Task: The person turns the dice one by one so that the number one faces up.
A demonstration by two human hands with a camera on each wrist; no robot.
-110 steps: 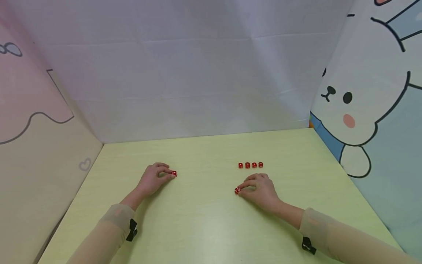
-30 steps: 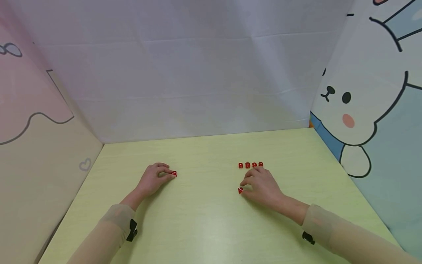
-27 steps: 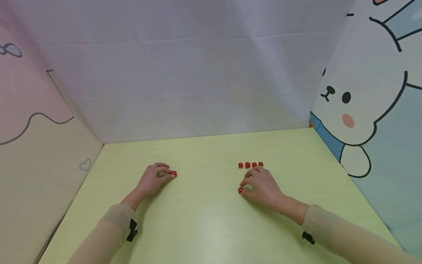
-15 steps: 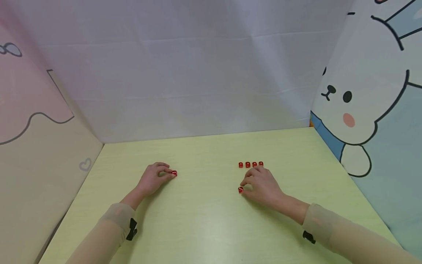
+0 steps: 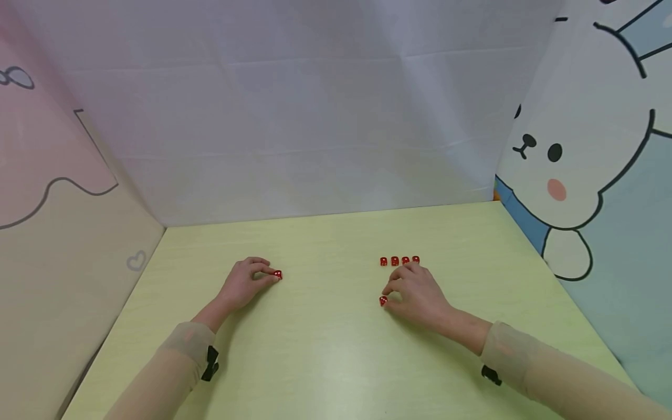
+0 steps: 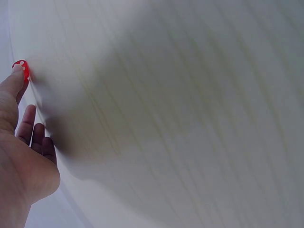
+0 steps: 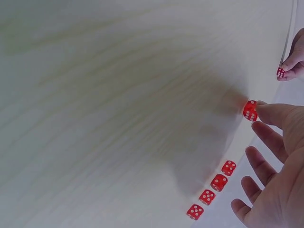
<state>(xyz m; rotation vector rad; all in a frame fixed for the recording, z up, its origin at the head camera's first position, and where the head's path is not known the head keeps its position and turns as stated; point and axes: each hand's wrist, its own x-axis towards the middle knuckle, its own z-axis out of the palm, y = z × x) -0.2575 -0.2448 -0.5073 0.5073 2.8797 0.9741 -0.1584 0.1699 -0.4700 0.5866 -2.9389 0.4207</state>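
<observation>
The left hand (image 5: 247, 283) pinches a red die (image 5: 278, 275) between thumb and fingertips at the left side of the pale table (image 5: 325, 326). The right hand (image 5: 417, 296) pinches a second die (image 5: 383, 301) (tilted, its white pips showing) between thumb and index finger. Just beyond that hand stand four dice (image 5: 395, 261) in a row, close but apart. A heart outline (image 5: 136, 261) marks the left wall; a cartoon animal face (image 5: 572, 175) covers the right one.

Your dice (image 7: 249, 111) look like glossy plastic. Your desk (image 5: 325, 326) shows smooth wood grain, with creased cloth (image 5: 315, 128) beyond its far edge.
</observation>
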